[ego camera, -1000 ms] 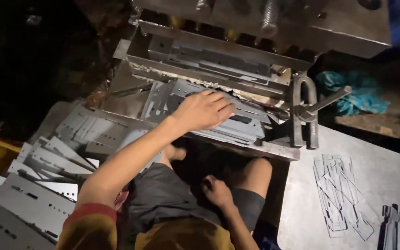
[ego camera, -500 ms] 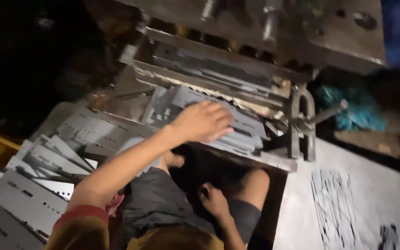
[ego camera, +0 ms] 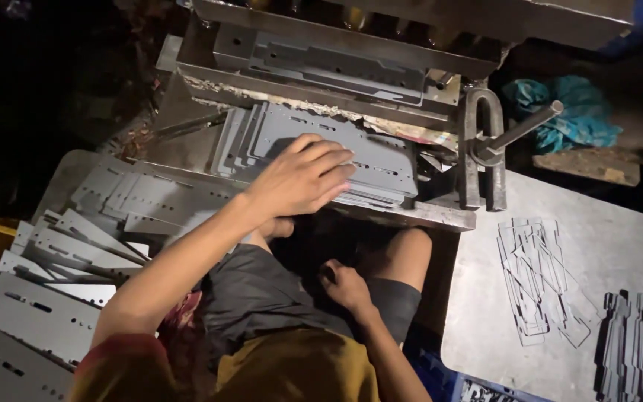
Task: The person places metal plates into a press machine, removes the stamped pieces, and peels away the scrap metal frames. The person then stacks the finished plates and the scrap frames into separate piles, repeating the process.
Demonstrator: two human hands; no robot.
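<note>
Head view. The left hand (ego camera: pixel 303 179) lies palm down, fingers spread and open, on the top plate (ego camera: pixel 351 149) of a small stack sitting on the lower bed of the press (ego camera: pixel 351 67). It presses on the plate rather than gripping it. The right hand (ego camera: pixel 345 285) rests low between the knees, fingers loosely curled; whether it holds anything cannot be told.

Progress, as a judgement: the work appears to be in mid-run. Many plates (ego camera: pixel 53 298) lie fanned in loose heaps to the left, and only a few remain under the left hand. Which heap is finished cannot be told from this view.

Materials and shapes: the plates are thin, flat, grey sheet metal, oblong, with rows of small punched holes and slots; the surface is matt. The press is heavy steel with rusted, scaled edges. A U-shaped clamp (ego camera: pixel 481 149) with a round bar (ego camera: pixel 522 130) stands at its right. On the grey worktop (ego camera: pixel 619 246) lie thin skeletal offcuts (ego camera: pixel 541 283) and, at the right edge, a dark stack of parts (ego camera: pixel 641 350). A crumpled teal cloth (ego camera: pixel 567 108) lies behind.
</note>
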